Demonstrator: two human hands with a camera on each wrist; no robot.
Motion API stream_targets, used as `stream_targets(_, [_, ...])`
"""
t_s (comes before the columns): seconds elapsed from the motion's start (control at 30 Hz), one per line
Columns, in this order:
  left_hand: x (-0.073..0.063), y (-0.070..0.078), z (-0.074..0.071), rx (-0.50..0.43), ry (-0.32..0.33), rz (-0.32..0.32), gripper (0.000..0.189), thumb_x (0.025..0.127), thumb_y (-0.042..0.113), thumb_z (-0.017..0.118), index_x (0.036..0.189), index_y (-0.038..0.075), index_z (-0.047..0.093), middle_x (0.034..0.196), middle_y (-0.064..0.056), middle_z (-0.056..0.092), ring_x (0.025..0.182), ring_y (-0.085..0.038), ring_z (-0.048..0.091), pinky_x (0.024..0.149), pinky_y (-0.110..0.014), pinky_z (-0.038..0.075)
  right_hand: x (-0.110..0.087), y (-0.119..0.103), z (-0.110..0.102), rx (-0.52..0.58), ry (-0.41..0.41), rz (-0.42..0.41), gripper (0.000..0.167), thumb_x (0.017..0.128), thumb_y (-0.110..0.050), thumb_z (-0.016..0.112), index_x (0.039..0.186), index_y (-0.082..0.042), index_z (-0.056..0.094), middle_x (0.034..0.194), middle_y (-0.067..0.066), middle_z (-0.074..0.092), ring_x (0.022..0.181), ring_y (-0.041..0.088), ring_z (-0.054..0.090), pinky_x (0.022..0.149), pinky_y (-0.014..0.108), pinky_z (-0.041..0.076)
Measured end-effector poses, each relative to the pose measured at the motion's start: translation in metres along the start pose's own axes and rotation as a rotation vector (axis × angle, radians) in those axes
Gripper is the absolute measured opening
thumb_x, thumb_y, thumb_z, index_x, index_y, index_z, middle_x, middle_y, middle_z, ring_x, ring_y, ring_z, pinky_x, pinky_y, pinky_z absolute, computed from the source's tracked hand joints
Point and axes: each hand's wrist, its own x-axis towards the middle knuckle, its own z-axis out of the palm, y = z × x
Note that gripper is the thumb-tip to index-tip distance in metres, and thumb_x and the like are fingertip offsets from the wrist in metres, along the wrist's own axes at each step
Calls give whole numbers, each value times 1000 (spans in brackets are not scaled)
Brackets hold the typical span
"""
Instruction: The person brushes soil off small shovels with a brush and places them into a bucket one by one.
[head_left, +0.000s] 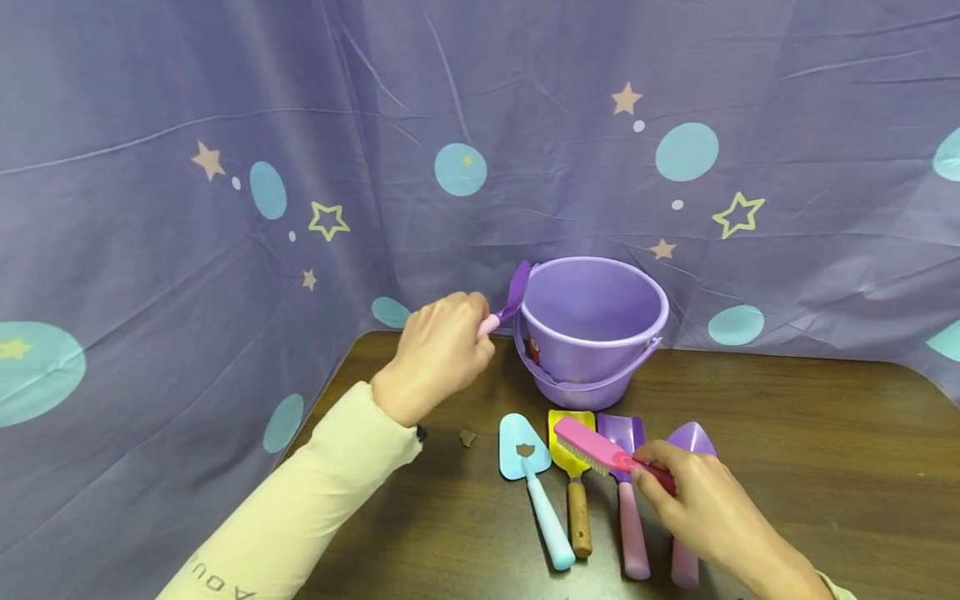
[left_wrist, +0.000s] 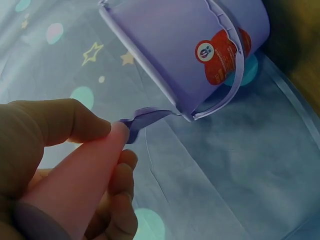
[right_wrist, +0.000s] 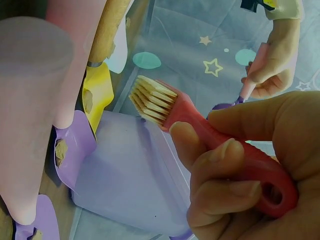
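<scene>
My left hand [head_left: 444, 346] grips the pink handle of a purple-bladed hand trowel [head_left: 516, 287]. Its blade is by the left rim of a lilac bucket [head_left: 592, 367]; whether they touch I cannot tell. In the left wrist view the thumb lies along the trowel's handle [left_wrist: 80, 185]. A pink brush [head_left: 592, 442] with pale bristles is in my right hand [head_left: 701, 500], held by its handle above the laid-out tools. Beneath it are a yellow shovel [head_left: 579, 517] with a wooden handle and a purple shovel [head_left: 632, 533] with a pink handle.
A light blue trowel [head_left: 547, 517] lies left of the yellow shovel. A pointed purple trowel [head_left: 693, 437] is partly hidden under my right hand. One small brownish piece [head_left: 467, 437] rests on the wooden table [head_left: 825, 467]. Patterned purple cloth [head_left: 525, 150] hangs behind and at the left.
</scene>
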Motion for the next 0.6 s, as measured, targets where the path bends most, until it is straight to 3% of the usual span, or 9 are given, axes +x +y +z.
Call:
stream_targets(0.17, [14, 11, 8, 78, 0, 88, 10, 81, 12, 62, 76, 8, 54, 70, -6, 53, 65, -31, 58, 56, -45, 46, -1, 0, 0, -4, 8, -9, 11, 82, -13, 71, 87, -21, 66, 58, -18, 35, 53, -1, 34, 47, 21, 29])
stream_targets(0.33, [32, 23, 19, 141, -80, 132, 11, 89, 19, 59, 87, 8, 59, 78, -8, 57, 72, -32, 61, 60, -44, 48, -1, 0, 0, -11, 14, -6, 13, 82, -12, 71, 86, -22, 66, 57, -18, 36, 53, -2, 34, 47, 21, 29])
stream_targets(0.6, [60, 41, 33, 263, -250, 192, 26, 77, 20, 70, 100, 14, 61, 93, -7, 60, 78, -30, 64, 63, -44, 50, 0, -4, 2, -15, -24, 26, 12, 82, -12, 70, 92, -19, 68, 56, -18, 35, 50, -2, 32, 45, 21, 27])
